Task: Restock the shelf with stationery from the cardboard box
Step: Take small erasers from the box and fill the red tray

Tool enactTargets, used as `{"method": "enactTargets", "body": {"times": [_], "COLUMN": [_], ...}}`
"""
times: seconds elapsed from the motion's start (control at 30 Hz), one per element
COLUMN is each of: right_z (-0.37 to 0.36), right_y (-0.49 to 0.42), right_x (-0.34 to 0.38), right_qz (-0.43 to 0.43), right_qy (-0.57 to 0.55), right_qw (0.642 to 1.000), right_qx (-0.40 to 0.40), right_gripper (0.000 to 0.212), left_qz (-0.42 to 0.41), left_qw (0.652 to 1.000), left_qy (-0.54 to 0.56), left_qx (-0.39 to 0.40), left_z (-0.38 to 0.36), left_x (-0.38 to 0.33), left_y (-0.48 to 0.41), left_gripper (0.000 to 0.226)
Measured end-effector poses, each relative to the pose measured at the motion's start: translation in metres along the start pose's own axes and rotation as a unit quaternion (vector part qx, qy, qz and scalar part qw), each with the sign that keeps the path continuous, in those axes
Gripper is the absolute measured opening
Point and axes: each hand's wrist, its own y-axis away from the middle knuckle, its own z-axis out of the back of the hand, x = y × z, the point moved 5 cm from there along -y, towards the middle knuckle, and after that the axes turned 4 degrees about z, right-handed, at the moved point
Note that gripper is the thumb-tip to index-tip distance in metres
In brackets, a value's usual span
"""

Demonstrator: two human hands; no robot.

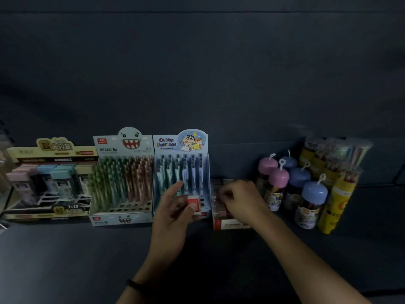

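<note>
A small red-and-white eraser [194, 205] is pinched in my left hand [175, 212], held just in front of the blue cartoon pen display. To its right a low red-and-white display box [225, 223] of erasers sits on the dark shelf [65, 255]. My right hand [240, 199] reaches into that box with its fingers curled over the erasers; whether it grips one is hidden by the fingers. The cardboard box is out of view.
Along the shelf stand a lead-refill display [49, 183], a shark-face pencil display [122, 178] and the cartoon pen display [182, 170]. Right of the eraser box are dome-capped jars [306, 194] and yellow pencil tubes [337, 194]. The shelf's dark back panel [197, 73] rises behind them.
</note>
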Motion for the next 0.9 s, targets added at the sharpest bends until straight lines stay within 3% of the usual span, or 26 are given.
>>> {"method": "enactTargets", "body": {"times": [0.13, 0.23, 0.3, 0.4, 0.53, 0.9], "right_z": [0.02, 0.018, 0.011, 0.007, 0.013, 0.013], "right_y": [0.03, 0.05, 0.055, 0.054, 0.053, 0.049], "right_x": [0.015, 0.03, 0.035, 0.041, 0.049, 0.05], "right_qz": [-0.013, -0.011, -0.01, 0.026, 0.099, 0.226], "right_qy": [-0.192, -0.267, -0.288, -0.283, -0.27, -0.155], "right_qw": [0.978, 0.961, 0.956, 0.957, 0.955, 0.957], "right_qx": [-0.082, -0.072, -0.056, -0.053, -0.076, -0.091], "right_gripper": [0.013, 0.015, 0.028, 0.043, 0.034, 0.045], "left_qz": [0.046, 0.077, 0.086, 0.127, 0.14, 0.155], "left_qw": [0.994, 0.988, 0.984, 0.975, 0.968, 0.968], "left_qy": [0.097, 0.133, 0.157, 0.183, 0.2, 0.171], "left_qx": [-0.025, -0.023, -0.016, 0.006, 0.052, 0.099], "left_z": [0.001, -0.001, -0.003, -0.006, -0.012, -0.021], "left_x": [0.007, 0.01, 0.01, 0.013, 0.01, 0.004], "left_y": [-0.005, -0.005, -0.005, -0.004, -0.001, 0.007], "left_gripper": [0.036, 0.029, 0.029, 0.029, 0.027, 0.023]}}
